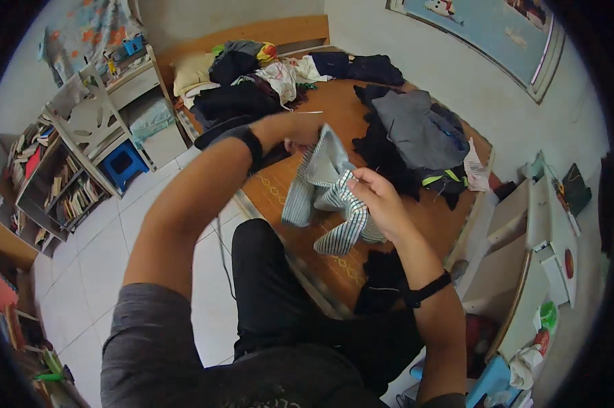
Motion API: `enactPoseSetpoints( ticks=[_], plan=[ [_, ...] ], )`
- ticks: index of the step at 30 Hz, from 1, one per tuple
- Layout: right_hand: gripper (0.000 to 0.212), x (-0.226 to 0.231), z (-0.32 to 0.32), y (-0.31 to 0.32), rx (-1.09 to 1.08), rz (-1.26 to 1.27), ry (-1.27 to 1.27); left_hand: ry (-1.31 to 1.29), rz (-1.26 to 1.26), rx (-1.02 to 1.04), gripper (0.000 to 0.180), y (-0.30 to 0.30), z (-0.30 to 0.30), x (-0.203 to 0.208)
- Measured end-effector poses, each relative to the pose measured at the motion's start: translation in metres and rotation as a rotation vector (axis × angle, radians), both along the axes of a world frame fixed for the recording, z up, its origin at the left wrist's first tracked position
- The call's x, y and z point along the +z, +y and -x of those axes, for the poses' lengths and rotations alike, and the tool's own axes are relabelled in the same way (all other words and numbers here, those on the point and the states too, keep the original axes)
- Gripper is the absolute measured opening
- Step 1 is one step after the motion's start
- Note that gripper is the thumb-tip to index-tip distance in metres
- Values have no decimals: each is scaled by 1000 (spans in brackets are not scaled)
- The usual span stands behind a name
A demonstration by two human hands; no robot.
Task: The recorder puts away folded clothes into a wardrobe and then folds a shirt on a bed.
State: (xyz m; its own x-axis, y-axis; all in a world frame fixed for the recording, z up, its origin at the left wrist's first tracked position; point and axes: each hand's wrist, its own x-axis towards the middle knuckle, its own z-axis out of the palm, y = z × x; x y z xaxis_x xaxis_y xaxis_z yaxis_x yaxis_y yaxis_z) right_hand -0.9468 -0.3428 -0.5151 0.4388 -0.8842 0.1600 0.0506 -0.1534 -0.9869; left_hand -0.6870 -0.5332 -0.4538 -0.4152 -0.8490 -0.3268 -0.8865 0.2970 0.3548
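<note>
Grey shelving [33,197] filled with books stands at far left; beside it, a blue stool [125,163] rests on the tiled floor [93,265]. Next, a heap of mixed clothes [233,102] occupies the far-left corner of the bed [263,197], close to the headboard. Left arm: raised from the lower-left, elbow bent outward, forearm angled up and inward across the bed's left edge, with a black band [254,147] near the wrist. Left hand [297,132]: held above the bed, blurred by movement, fingers partly hidden; whether they grip cloth cannot be told. Centre: a striped shirt [326,197], held up over the bed near its left edge, its pale inner side turned partly outward and its lower parts hanging loose. Right hand [382,200]: forearm rising from the lower-right and leaning inward, thumb uppermost, thumb and fingers pinching the shirt's upper fold. Below this hand, a black garment [382,272] lies at the bed's near corner. Right wrist: a second black band [426,291]. Farther right, a grey garment [416,126] lies on dark clothing toward the bed's right-hand corner.
</note>
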Motion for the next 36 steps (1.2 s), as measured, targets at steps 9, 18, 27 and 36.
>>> enactPoseSetpoints(
  ticks=[9, 18, 27, 36],
  plan=[
    [32, 56, -11, 62, 102, 127, -117, -199, 134, 14, 35, 4, -20, 189],
    [27, 95, -14, 70, -47, 44, -392, 430, 340, -126, 30, 15, 81, 170],
    [30, 38, -13, -26, -160, 126, -45, 878, -362, -235, 72, 1, 126, 17],
    [40, -52, 27, -125, -514, 56, -199, 781, -144, -451, 81, -9, 85, -81]
  ],
)
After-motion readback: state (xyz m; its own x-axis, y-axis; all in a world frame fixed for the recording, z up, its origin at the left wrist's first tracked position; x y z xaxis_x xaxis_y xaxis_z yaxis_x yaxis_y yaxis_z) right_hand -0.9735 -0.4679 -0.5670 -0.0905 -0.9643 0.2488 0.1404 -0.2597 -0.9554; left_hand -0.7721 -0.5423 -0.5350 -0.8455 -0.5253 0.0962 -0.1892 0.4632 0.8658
